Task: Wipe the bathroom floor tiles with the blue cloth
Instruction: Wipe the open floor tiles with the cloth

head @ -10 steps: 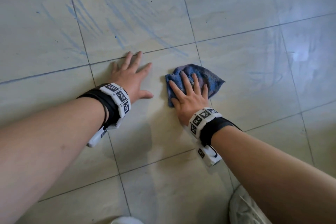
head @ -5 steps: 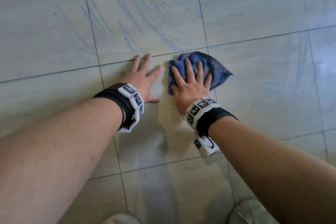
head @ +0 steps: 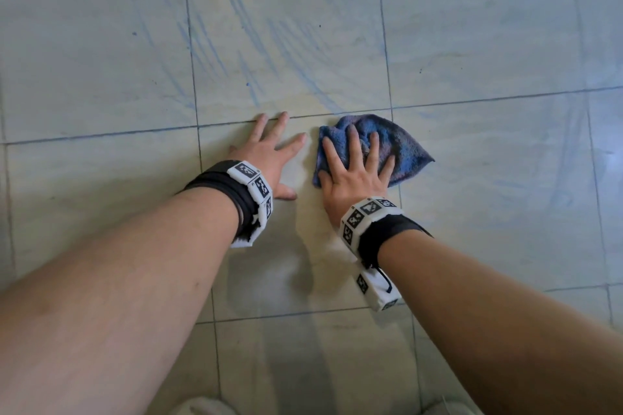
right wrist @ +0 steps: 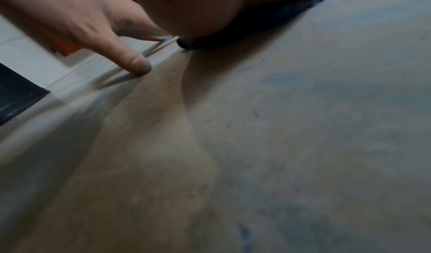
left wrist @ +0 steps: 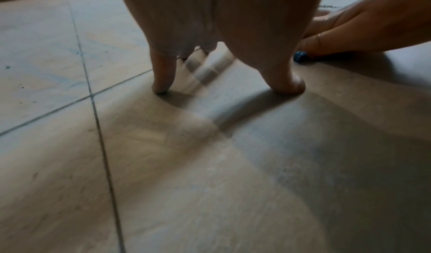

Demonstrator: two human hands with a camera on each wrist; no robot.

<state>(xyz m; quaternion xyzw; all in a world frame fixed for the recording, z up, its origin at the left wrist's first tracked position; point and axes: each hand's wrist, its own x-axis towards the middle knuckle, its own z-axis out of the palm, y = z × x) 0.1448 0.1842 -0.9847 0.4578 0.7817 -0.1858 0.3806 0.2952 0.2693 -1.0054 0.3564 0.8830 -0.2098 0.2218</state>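
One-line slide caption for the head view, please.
Right hand presses a crumpled blue terry cloth flat on pale floor tiles; left hand braces beside it.

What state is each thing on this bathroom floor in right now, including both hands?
Crumpled blue terry cloth: bunched, lying on the floor, pressed under the right hand.
Right hand: fingers spread straight, flat on the cloth.
Left hand: fingers spread, resting on bare tile beside the cloth, holding nothing.
Pale glossy floor tiles: streaked with blue marks, thickest beyond the hands.
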